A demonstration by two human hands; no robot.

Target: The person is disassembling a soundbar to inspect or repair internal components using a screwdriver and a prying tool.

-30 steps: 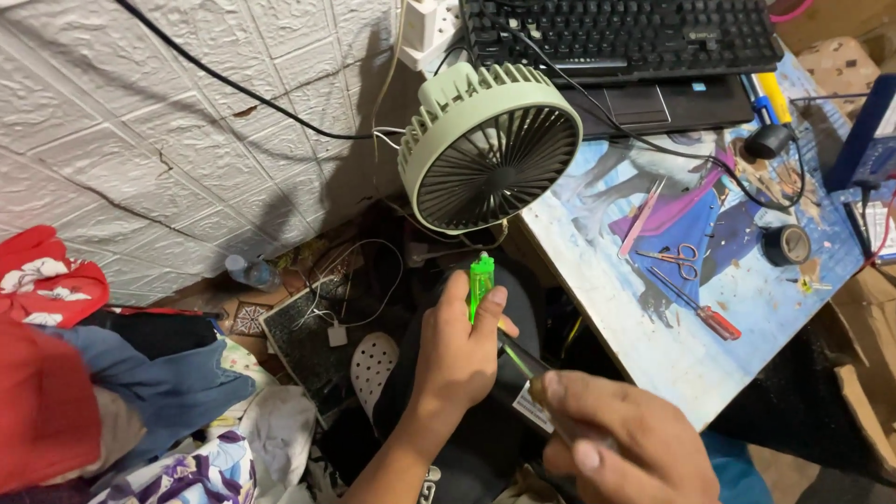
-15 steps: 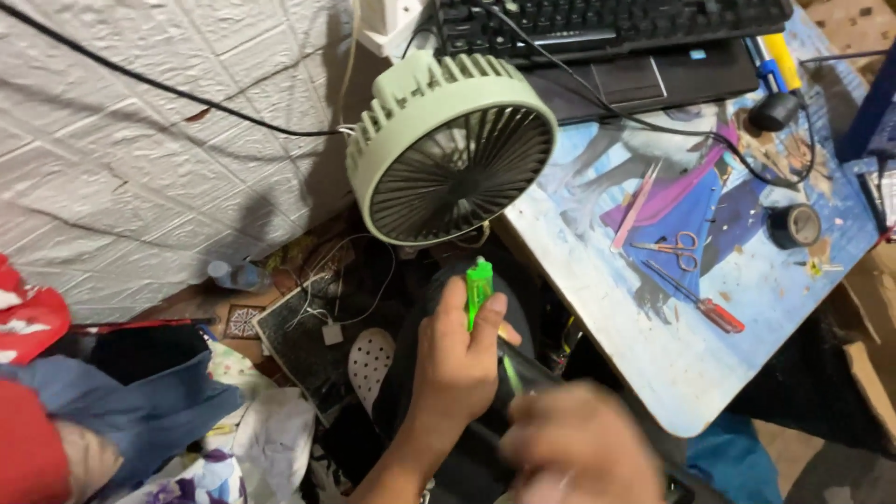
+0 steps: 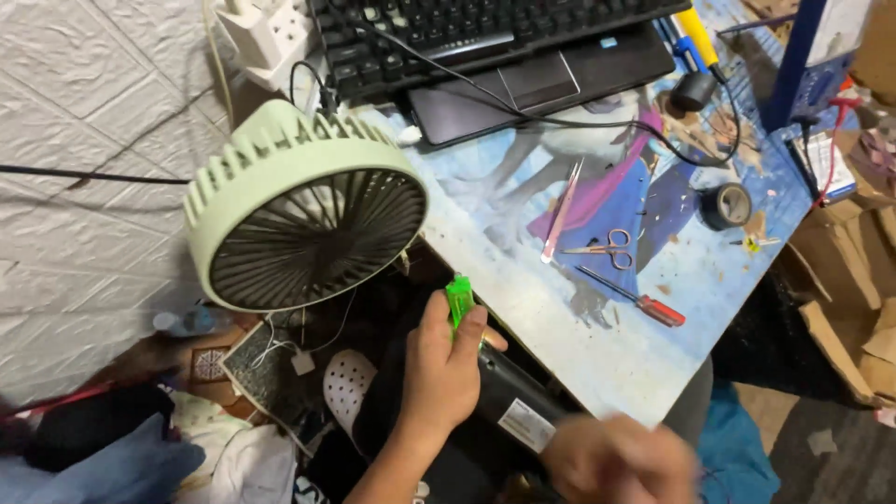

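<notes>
My left hand (image 3: 443, 369) grips a small bright green lighter (image 3: 458, 301), held upright just below the table's near edge. Under it lies a black cylindrical object with a white label (image 3: 516, 408), and my left fingers rest against its upper end. My right hand (image 3: 621, 460) is blurred at the bottom of the view, at the lower end of that black object; I cannot tell whether it grips it. A pale green round fan (image 3: 303, 210) stands just above and left of my left hand.
The low table (image 3: 597, 364) has a printed picture top with scissors (image 3: 602, 248), a red-handled screwdriver (image 3: 635, 301), tweezers (image 3: 563, 209), a roll of black tape (image 3: 725, 205) and a laptop (image 3: 504, 56). Clothes, wires and a white perforated shoe (image 3: 347, 385) lie on the floor at left. Cardboard sits at right.
The view has swung down and right, so the fan and table sit more to the left. My left hand stays around the lighter; my right hand has dropped lower and blurred.
</notes>
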